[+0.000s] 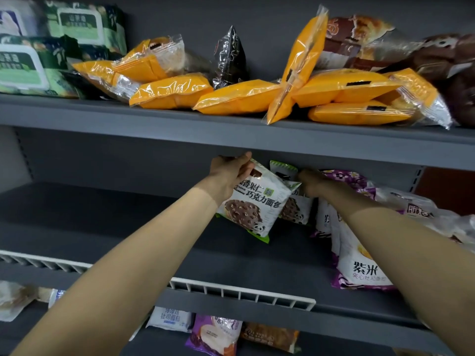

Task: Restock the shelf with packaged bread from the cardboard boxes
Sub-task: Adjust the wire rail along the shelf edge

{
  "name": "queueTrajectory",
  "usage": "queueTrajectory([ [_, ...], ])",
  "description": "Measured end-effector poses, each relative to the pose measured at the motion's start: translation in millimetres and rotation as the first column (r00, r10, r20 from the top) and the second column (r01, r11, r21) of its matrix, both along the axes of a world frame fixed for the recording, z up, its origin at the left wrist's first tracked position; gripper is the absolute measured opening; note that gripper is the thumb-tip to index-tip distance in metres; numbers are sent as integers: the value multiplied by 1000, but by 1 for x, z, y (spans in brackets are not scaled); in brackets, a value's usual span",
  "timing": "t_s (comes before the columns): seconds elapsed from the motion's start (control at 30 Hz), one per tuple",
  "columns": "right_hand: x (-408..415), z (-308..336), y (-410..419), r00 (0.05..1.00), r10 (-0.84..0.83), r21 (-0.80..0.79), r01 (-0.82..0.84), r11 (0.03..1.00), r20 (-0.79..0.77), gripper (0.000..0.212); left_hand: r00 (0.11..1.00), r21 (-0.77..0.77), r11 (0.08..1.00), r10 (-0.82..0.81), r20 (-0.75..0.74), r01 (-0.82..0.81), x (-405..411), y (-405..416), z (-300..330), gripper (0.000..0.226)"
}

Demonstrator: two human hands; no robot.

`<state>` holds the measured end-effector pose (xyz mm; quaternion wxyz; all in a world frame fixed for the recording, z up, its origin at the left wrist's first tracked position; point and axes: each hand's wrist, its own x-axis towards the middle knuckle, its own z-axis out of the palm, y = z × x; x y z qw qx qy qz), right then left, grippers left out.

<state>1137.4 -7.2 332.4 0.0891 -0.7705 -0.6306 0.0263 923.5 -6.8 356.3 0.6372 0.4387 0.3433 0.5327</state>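
On middle shelf: left hand gripping chocolate bread pack; right hand seemingly another.

Shelf boards: matt dark grey, smooth, painted-metal look.
Front rail: white slotted plastic, dull sheen.
Chocolate bread packet: white printed plastic film, smooth, soft gloss.
Orange packets: glossy crinkled film, clear ends.
Black packet: shiny foil-like film.
Purple packets: printed plastic film, slight gloss.
Green packs: glossy soft plastic, stiff lid.

Second chocolate bread pack half hidden
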Motion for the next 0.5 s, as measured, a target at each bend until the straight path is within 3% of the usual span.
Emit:
queueTrajectory([
  [0.1, -1, 13, -2, 986, 25, 89, -10, 996, -163, 31, 999, -99, 995, -21, 39, 25, 14, 11, -1, 13],
  [0.2, -1, 23, -8, 891, 43, 292, 102, 951, -452, 43, 989, -229, 971, -34, 142, 66, 34, 26, -6, 13],
  [0.27, 1, 27, -15, 766, 9, 260, 207, 943, -643, 47, 974, -307, 945, -48, 220, 115, 48, 34, -14, 17],
  [0.33, 1, 30, -28, 660, -28, 136, 196, 971, -750, 47, 962, -348, 923, -73, 264, 166, 63, 40, -23, 23],
  [0.4, 1, 31, -36, 737, -10, 118, 121, 986, -676, 47, 965, -340, 924, -94, 245, 176, 77, 40, -32, 25],
  [0.5, 1, 24, -36, 964, 80, 60, -67, 996, -252, 56, 975, -282, 944, -123, 185, 173, 90, 42, -45, 19],
])
